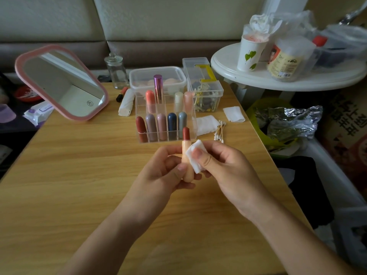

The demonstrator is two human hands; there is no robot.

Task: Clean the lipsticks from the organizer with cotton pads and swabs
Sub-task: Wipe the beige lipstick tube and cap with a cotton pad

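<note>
Gripping the lipstick point(186, 147) upright, the left hand point(164, 172) curls its fingers round the peach tube, with the brick-red bullet exposed on top. At its 3 o'clock, the right hand point(226, 165) pinches a folded white pad point(195, 146) against the tube. Both are held over the table point(79, 175), at 6 o'clock of the organizer point(155, 140), with swabs point(219, 132) at the organizer's 3 o'clock.

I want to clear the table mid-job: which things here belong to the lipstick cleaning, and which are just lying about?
In use: opened lipstick in the left hand, cotton pad in the right hand, organizer with its lipsticks, cotton swabs, spare pads.
Lying about: pink mirror, glass jar, box of clips, paper cup, wipes pack.
</note>
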